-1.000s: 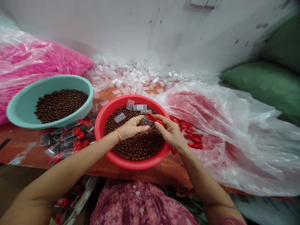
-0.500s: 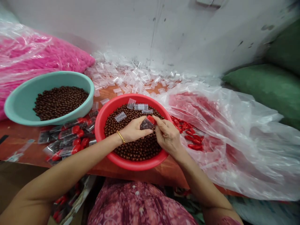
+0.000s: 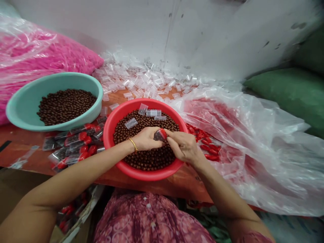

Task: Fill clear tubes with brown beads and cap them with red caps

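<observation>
Over the red basin (image 3: 109, 126), my left hand (image 3: 145, 138) is closed round a small clear plastic container (image 3: 159, 135) with dark contents and a red cap (image 3: 162, 133). My right hand (image 3: 184, 145) meets it from the other side, its thumb and fingers pressed against the capped end. Brown round balls (image 3: 146, 162) fill much of the basin below both hands. On the balls, toward the far rim, lie several clear containers (image 3: 153, 113) without caps.
At left stand a teal basin (image 3: 22, 111) of brown balls and a pile of red-capped containers (image 3: 76, 140). Clear containers (image 3: 141, 77) are heaped along the wall. Loose red caps (image 3: 211, 148) spill from a plastic bag (image 3: 265, 152) at right. A bag of pink pieces (image 3: 50, 50) sits back left.
My right hand has turned and its fingers now lie flatter over the capped end. The container in my left hand is tilted a little differently. The whole view has shifted slightly.
</observation>
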### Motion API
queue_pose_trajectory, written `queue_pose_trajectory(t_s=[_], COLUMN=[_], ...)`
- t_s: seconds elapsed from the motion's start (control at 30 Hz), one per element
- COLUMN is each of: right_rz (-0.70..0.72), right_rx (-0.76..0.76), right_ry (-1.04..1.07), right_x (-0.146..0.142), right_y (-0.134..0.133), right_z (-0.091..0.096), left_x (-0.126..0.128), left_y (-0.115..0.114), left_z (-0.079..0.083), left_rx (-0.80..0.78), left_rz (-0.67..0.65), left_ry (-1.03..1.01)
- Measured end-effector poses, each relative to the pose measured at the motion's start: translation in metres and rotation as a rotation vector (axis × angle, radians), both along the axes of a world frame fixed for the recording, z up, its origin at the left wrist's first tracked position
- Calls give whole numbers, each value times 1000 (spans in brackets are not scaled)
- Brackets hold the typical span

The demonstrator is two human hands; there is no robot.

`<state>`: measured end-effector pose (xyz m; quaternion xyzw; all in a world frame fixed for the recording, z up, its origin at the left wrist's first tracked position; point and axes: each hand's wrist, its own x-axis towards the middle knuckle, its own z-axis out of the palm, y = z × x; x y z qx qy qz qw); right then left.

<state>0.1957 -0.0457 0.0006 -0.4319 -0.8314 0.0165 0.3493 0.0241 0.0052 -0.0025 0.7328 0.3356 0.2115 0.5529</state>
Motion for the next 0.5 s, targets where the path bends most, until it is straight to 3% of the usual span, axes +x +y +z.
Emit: queue_pose_trajectory(t_s=[0.1, 0.17, 0.23, 0.3, 0.37, 0.5], right_rz=[-114, -134, -87, -57, -67, -36], right_rx=[-200, -380, -598, -766, -825, -683], right_ry=[468, 774, 934, 951, 897, 736], right_x=[-10, -23, -35, -43, -46, -51], right_y=[11, 20, 27, 30, 29, 25], right_z=[0, -4, -8, -12, -13, -11], left_x=[5, 6, 5, 3, 0, -4], left_y=[-3, -5, -7, -9, -10, -9], left_z=[3, 5, 6, 6, 6, 3], left_rx=[-8, 97, 208, 314, 434, 590], left_rz=[-168, -211, -207, -194, -177, -186], left_ry=[56, 109, 154, 211, 290, 487])
